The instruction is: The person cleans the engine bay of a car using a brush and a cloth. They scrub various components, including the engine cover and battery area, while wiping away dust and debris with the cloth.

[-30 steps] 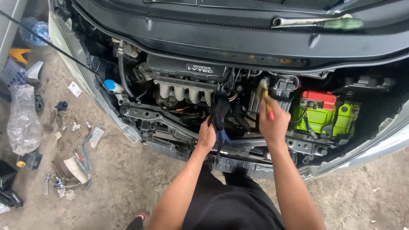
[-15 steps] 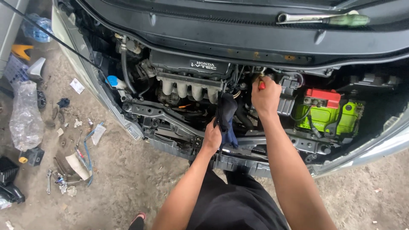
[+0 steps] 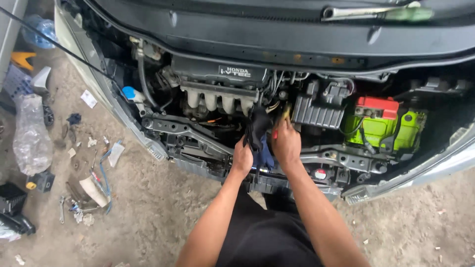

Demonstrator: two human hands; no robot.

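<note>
I lean over an open car engine bay point(image 3: 222, 106). My left hand point(image 3: 242, 157) grips a dark blue cloth point(image 3: 258, 131) that hangs up over the front crossmember point(image 3: 346, 159). My right hand point(image 3: 286, 143) is closed around a tool with a red and yellow handle point(image 3: 283, 117), its tip pointing down into the gap next to the black air box point(image 3: 316, 110). Both hands sit close together at the middle of the bay, in front of the grey intake manifold point(image 3: 217, 99).
A battery with a red top in a bright green case point(image 3: 383, 123) sits at the right. A long tool with a green handle point(image 3: 376, 12) lies on the cowl. Scraps, hand tools and a plastic bag point(image 3: 30, 131) litter the concrete floor at left.
My right hand with the tool has swung left and come down beside the cloth. The left hand has stayed on the cloth.
</note>
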